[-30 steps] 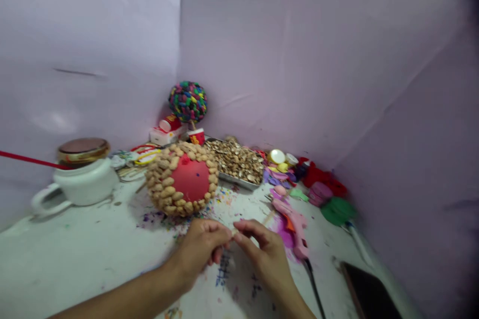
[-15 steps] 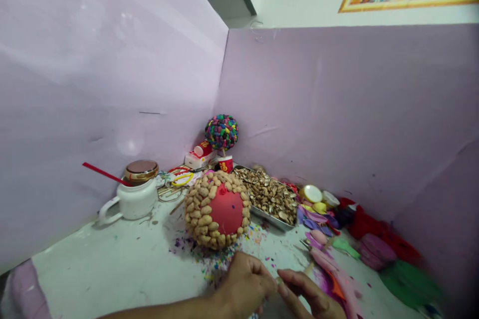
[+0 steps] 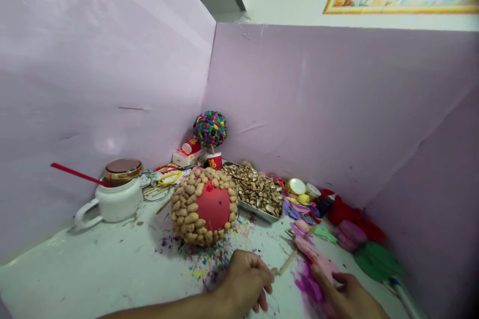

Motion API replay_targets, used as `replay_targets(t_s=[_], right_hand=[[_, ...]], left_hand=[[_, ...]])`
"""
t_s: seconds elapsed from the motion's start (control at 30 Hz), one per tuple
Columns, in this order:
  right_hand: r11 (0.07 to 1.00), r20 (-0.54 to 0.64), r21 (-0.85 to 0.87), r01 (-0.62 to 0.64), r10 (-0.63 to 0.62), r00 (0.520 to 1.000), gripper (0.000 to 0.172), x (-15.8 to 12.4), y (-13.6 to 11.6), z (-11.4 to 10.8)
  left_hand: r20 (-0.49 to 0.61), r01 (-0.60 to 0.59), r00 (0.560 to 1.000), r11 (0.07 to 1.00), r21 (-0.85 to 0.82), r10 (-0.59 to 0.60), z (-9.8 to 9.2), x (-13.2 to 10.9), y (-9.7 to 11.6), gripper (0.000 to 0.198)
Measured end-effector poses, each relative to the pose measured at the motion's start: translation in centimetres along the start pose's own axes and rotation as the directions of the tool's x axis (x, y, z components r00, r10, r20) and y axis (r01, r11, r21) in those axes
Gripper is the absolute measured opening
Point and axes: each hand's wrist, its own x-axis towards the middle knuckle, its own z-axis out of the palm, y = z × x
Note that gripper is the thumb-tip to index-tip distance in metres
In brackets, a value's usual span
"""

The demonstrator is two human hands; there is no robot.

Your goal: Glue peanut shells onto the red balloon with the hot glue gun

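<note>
Front and centre on the surface (image 3: pixel 112 264), pinching a small tan piece (image 3: pixel 275 271) in left hand (image 3: pixel 249 277), fingers closed at its end. To the right, at glue gun (image 3: pixel 312 249) with right hand (image 3: pixel 348 296), fingers parted about its rear; cannot tell if gripping. Ahead-left: peanut-covered balloon (image 3: pixel 204 207), red patch bare, untouched. Behind it: tray (image 3: pixel 258 213) of shells (image 3: pixel 258 192). Far left: mug (image 3: pixel 119 203), red strip (image 3: pixel 80 174) sticking out.
</note>
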Motion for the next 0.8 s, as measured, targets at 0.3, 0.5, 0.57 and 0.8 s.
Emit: replay_targets(t_s=[0.3, 0.5, 0.57, 0.8], right_hand=[[0.993, 0.061, -0.118, 0.027, -0.02, 0.998, 0.04, -0.5, -1.7, -0.2], [0.998, 0.031, -0.051, -0.041, 0.043, 0.999, 0.025, -1.4, -1.6, -0.3], [0.998, 0.022, -0.017, -0.059, 0.06, 0.998, 0.02, -1.2, -1.3, -0.2], [0.988, 0.035, 0.139, -0.061, 0.057, 0.998, 0.022, 0.4, 0.3, 0.8]], left_hand=[[0.035, -0.018, 0.999, 1.0, 0.003, 0.018, 0.6, 0.0, 0.0, 0.008], [0.086, -0.049, 0.995, 0.999, 0.014, 0.048, 0.0, 0.4, -0.2, 0.019], [0.087, -0.049, 0.995, 0.999, 0.006, 0.048, 0.2, 0.4, -0.4, 0.018], [0.109, 0.0, 0.994, 0.997, -0.083, 0.01, 2.1, 1.8, -0.3, 0.009]])
